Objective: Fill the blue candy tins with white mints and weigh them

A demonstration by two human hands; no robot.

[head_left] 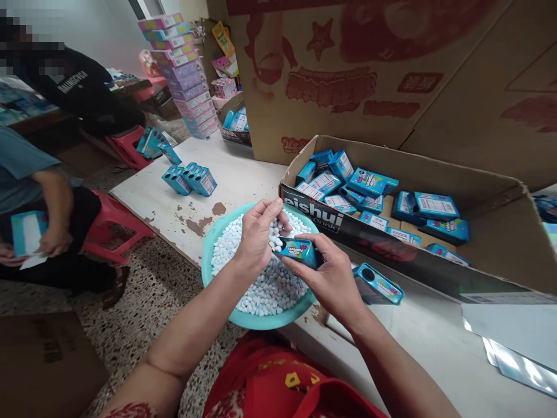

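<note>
My right hand (326, 270) grips a small blue candy box (298, 251), tilted so its dark hole faces left, above a turquoise basin (256, 321). My left hand (261, 232) is closed round several white candies (275, 235) at the mouth of this box, and some show between the fingers. Loose white candies (270, 296) fill much of the basin below both hands. Close to my right wrist, another blue candy box (378, 284) stands on the table with its round hole facing up.
A long cardboard tray (491, 273) holds several blue boxes. More blue boxes (189, 179) stand on the table (243, 168) at left. Behind rise a large carton (348, 87) and a stack of pastel boxes (187, 81). Two people sit at left near a red stool (117, 226).
</note>
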